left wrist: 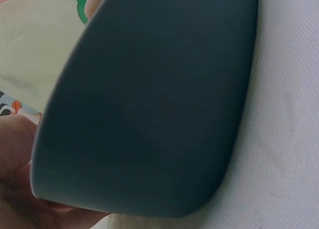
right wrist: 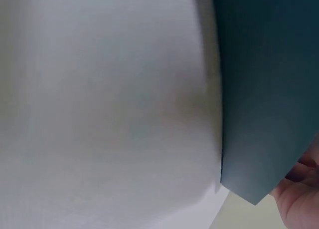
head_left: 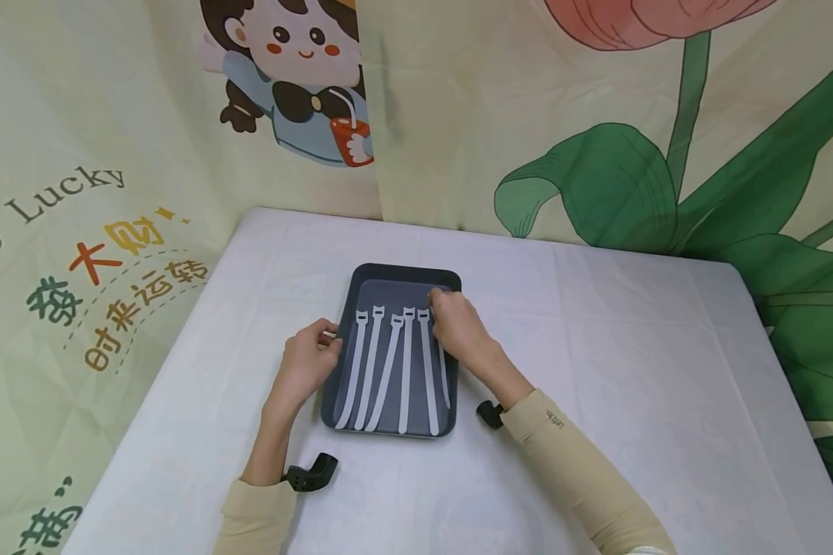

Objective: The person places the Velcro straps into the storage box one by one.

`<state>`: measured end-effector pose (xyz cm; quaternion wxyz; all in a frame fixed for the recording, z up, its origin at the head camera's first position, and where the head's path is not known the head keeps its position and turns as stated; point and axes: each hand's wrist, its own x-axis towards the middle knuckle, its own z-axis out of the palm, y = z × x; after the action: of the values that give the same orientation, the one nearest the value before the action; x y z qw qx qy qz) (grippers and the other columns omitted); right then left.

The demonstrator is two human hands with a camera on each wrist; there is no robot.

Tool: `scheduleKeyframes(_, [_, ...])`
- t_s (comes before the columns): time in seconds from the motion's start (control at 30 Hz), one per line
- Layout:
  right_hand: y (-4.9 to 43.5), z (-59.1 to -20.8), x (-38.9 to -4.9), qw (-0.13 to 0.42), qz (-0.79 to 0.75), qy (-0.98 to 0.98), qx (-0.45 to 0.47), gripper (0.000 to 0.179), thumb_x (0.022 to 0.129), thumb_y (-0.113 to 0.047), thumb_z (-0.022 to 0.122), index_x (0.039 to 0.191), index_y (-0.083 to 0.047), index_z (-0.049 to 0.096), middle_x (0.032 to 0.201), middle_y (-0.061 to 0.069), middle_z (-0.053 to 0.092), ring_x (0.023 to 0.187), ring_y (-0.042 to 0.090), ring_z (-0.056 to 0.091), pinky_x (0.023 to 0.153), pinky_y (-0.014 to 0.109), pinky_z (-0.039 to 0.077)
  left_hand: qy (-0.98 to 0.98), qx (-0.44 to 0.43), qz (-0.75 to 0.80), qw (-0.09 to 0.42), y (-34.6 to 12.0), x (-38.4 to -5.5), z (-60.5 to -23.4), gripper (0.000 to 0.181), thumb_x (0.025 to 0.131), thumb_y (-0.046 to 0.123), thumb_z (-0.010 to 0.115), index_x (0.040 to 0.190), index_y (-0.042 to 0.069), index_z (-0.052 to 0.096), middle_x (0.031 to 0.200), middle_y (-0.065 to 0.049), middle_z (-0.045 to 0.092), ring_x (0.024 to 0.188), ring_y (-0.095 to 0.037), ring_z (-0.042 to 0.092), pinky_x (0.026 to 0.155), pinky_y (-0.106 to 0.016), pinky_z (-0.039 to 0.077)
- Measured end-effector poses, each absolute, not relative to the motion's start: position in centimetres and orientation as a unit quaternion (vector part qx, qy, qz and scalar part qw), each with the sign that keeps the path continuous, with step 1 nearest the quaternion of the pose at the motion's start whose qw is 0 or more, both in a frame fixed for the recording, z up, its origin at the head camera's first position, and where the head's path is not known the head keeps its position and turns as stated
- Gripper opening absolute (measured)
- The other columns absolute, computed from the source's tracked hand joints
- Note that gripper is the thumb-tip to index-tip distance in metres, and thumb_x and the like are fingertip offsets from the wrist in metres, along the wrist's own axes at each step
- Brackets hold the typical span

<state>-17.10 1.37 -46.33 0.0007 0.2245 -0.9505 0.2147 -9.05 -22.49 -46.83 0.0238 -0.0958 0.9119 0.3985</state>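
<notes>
A dark grey tray (head_left: pixel 389 425) on the table holds several white hook-and-loop cable ties (head_left: pixel 406 370), lying lengthwise side by side with slotted heads at the far end. My right hand (head_left: pixel 458 322) pinches the head end of the rightmost cable tie (head_left: pixel 443 379) over the tray's right side; its tail trails down inside the tray. At the left side, the curled fingers of my left hand (head_left: pixel 310 358) hold the tray's rim. The left wrist view shows the left hand (left wrist: pixel 20 174) partly hidden behind the tray wall (left wrist: pixel 144 104). Part of the right hand (right wrist: pixel 299 196) shows past the wall in the right wrist view.
White cloth covers the table (head_left: pixel 611 370) around the tray. Behind it hangs a printed backdrop (head_left: pixel 444 116) with a cartoon figure and a flower. Black wrist cameras (head_left: pixel 312 472) sit below both hands, close to the tray's near end.
</notes>
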Motion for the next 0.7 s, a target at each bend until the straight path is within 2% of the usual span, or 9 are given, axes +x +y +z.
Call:
scheduleKeyframes(0.2, [1.3, -46.6, -16.7, 0.027, 0.177, -0.953, 0.243, 0.032, 0.096, 0.01, 0.059, 0.127, 0.005, 0.065, 0.114, 0.021, 0.074, 0.102, 0.032, 0.072, 0.083, 0.039, 0.06, 0.909, -0.098, 0.404, 0.025, -22.4, -9.0, -46.7, 0.029, 0.1, 0.009, 0.057, 0.124, -0.005, 0.064, 0.106, -0.025, 0.072, 0.086, -0.031, 0.07, 0.068, -0.037, 0.056])
scheduleKeyframes(0.47, [1.7, -46.9, -16.5, 0.053, 0.145, -0.958, 0.243, 0.018, 0.09, 0.011, 0.063, 0.105, 0.006, 0.072, 0.105, 0.019, 0.068, 0.094, 0.032, 0.063, 0.08, 0.039, 0.059, 0.909, -0.095, 0.406, 0.027, -22.1, -9.2, -46.8, 0.03, 0.1, 0.01, 0.057, 0.125, -0.004, 0.064, 0.106, -0.024, 0.072, 0.086, -0.031, 0.07, 0.068, -0.036, 0.055])
scheduleKeyframes(0.7, [2.5, -46.4, -16.2, 0.055, 0.183, -0.947, 0.257, 0.022, 0.093, 0.013, 0.056, 0.107, 0.006, 0.073, 0.105, 0.019, 0.07, 0.101, 0.032, 0.068, 0.086, 0.041, 0.058, 0.912, -0.088, 0.401, 0.023, -21.8, -9.4, -46.7, 0.03, 0.098, 0.008, 0.057, 0.123, -0.006, 0.064, 0.104, -0.026, 0.073, 0.085, -0.032, 0.071, 0.069, -0.039, 0.056])
